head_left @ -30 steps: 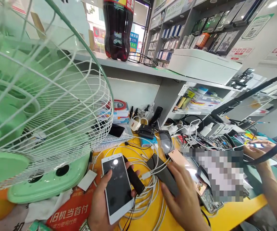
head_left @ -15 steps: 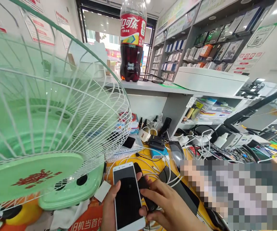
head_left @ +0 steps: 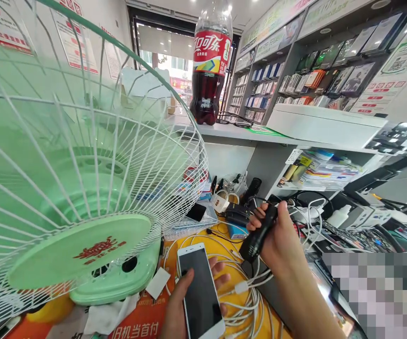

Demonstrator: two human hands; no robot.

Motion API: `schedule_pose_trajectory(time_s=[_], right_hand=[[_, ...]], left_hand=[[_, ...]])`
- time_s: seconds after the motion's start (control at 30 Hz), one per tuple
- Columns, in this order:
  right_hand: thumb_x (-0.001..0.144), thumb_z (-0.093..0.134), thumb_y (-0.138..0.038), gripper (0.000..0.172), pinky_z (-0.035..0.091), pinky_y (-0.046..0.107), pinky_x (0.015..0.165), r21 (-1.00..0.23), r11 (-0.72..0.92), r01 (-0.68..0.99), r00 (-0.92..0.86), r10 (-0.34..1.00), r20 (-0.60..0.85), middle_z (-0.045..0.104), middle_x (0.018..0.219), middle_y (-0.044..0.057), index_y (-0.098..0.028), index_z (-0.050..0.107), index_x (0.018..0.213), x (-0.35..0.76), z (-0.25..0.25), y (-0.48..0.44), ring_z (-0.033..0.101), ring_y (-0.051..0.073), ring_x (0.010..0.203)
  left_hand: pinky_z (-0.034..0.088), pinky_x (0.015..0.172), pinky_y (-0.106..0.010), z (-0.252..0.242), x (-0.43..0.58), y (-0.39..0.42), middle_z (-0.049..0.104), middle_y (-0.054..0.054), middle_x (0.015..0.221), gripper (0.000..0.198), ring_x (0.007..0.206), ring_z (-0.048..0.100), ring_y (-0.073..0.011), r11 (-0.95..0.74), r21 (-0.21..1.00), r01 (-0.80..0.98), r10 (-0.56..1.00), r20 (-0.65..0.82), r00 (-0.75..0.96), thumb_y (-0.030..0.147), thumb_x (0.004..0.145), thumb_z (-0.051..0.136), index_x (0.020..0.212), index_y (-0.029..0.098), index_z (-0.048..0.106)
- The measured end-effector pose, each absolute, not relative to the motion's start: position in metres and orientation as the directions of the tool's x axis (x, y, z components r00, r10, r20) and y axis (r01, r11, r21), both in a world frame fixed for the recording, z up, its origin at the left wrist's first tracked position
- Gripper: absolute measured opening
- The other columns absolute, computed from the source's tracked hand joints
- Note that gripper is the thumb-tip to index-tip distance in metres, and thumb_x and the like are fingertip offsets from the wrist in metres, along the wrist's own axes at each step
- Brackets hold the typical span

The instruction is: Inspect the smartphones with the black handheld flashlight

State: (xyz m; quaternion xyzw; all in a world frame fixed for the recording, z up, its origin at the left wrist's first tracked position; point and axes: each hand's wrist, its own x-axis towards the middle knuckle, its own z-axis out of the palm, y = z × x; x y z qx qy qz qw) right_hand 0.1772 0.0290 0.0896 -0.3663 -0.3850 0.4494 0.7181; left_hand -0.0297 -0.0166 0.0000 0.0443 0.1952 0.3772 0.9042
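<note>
A white smartphone point(head_left: 200, 289) with a dark screen lies in my left hand point(head_left: 180, 301), thumb over its left edge and fingers behind its right side. My right hand point(head_left: 277, 233) is raised to the right of the phone, its fingers wrapped round a black flashlight point(head_left: 260, 235). The wider end of the flashlight points down and left. Below it, coiled white cables point(head_left: 248, 306) spread over the yellow mat. A black cordless device point(head_left: 237, 214) stands just behind the flashlight.
A green fan point(head_left: 83, 249) with a wire guard fills the left side. On the shelf ahead stands a cola bottle point(head_left: 210, 70), with a white machine point(head_left: 325, 125) to its right. A white bottle point(head_left: 339, 215) sits among clutter at right. A white card point(head_left: 158, 282) lies left of the phone.
My right hand has left the phone's side and moved up and right, carrying the black flashlight. The phone stays in my left hand. The view has shifted slightly left.
</note>
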Motion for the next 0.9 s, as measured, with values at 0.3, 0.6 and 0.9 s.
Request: schedule_pose_trajectory(time_s=[0.3,0.6,0.9], right_hand=[[0.071,0.055,-0.022,0.026,0.037,0.019,0.044,-0.613,0.176,-0.770,0.092,0.982,0.167,0.019,0.059,-0.008,-0.017,0.030,0.074,0.151,0.140,0.028,0.023,0.006,0.044],[0.077,0.057,-0.032,0.022,0.040,0.024,0.051,-0.620,0.169,-0.766,-0.029,0.955,0.297,0.033,0.055,-0.003,-0.016,0.042,0.071,0.133,0.143,0.008,0.036,0.010,0.045],[0.086,0.058,-0.036,0.022,0.044,0.025,0.056,-0.759,0.092,-0.645,-0.278,0.896,0.345,0.045,0.057,0.002,-0.017,0.056,0.077,0.139,0.141,-0.003,0.047,0.014,0.055]], left_hand=[[0.057,0.082,-0.049,0.011,-0.021,-0.013,0.072,-0.018,0.120,0.065,0.112,0.067,-0.0365,0.691,0.279,-0.667,0.694,-0.511,0.507,0.058,0.093,0.048,0.145,0.018,0.045],[0.059,0.071,-0.050,0.017,-0.024,-0.012,0.073,-0.014,0.120,0.067,0.102,0.071,-0.0400,0.782,0.190,-0.594,0.584,-0.556,0.592,0.071,0.087,0.046,0.140,0.032,0.054],[0.060,0.074,-0.046,0.017,-0.014,-0.014,0.071,-0.016,0.122,0.062,0.099,0.071,-0.0374,0.683,0.221,-0.696,0.696,-0.485,0.529,0.065,0.091,0.045,0.126,0.019,0.067]])
